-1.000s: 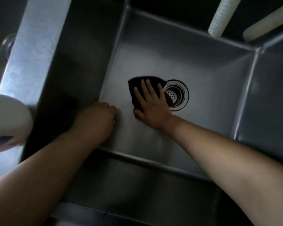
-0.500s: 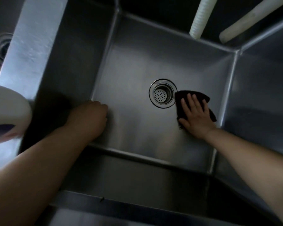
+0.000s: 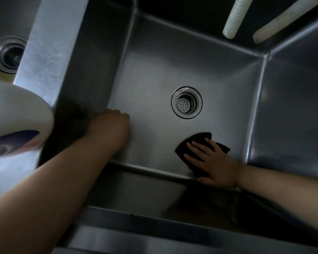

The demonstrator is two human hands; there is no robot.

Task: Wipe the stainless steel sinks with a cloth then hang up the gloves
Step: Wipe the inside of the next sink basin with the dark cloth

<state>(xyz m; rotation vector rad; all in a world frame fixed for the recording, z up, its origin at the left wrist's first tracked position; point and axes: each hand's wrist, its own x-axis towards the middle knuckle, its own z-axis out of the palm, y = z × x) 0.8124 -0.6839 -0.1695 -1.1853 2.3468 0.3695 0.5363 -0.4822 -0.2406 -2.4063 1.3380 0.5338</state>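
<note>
My right hand (image 3: 216,162) lies flat, fingers spread, pressing the dark cloth (image 3: 202,142) onto the sink floor (image 3: 154,88) at its near right corner. My left hand (image 3: 110,123), fingers curled and empty, braces at the near left edge. The drain (image 3: 186,102) lies farther left of the cloth; I judge unwiped floor lies that way.
</note>
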